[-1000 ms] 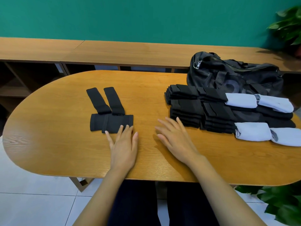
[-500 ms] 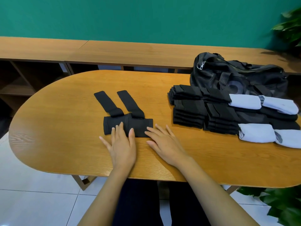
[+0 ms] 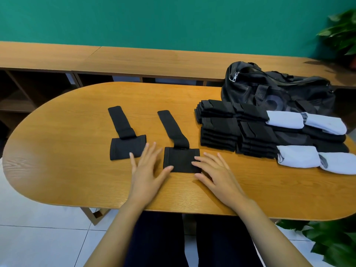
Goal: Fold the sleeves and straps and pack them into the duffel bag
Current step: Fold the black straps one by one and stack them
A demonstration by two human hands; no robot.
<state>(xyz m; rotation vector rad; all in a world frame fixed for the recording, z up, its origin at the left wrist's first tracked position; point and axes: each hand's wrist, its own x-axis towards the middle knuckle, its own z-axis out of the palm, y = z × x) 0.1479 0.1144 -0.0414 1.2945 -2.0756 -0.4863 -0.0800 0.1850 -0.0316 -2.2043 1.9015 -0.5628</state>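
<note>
- Two black straps lie flat on the table (image 3: 57, 166), apart from each other, both unfolded.
- left strap (image 3: 126, 150): its wide pad sits just ahead and to the left of the left fingertips, and its narrow tail runs away from them.
- right strap (image 3: 180, 160): its pad lies between the two hands, and its tail angles away beyond the fingertips.
- left hand (image 3: 147, 172): palm down, fingers straight and spread, gripping nothing. The fingertips reach the right edge of the left strap's pad. The thumb tip touches the near-left corner of the right strap's pad.
- right hand (image 3: 216, 172): palm down, fingers straight and apart, gripping nothing. The index finger rests on the right edge of the right strap's pad; the other fingers lie on bare wood.
- folded black stacks (image 3: 219, 135): beyond and right of the right fingertips, near but not touching.
- white sleeves (image 3: 285, 120): four rolls further right, lying on the black items.
- duffel bag (image 3: 279, 93): black, behind the stacks, well beyond the right fingers, with a zip pull at its left end.
- Past all fingertips: wooden bench (image 3: 154, 58), then green wall (image 3: 154, 20).
</note>
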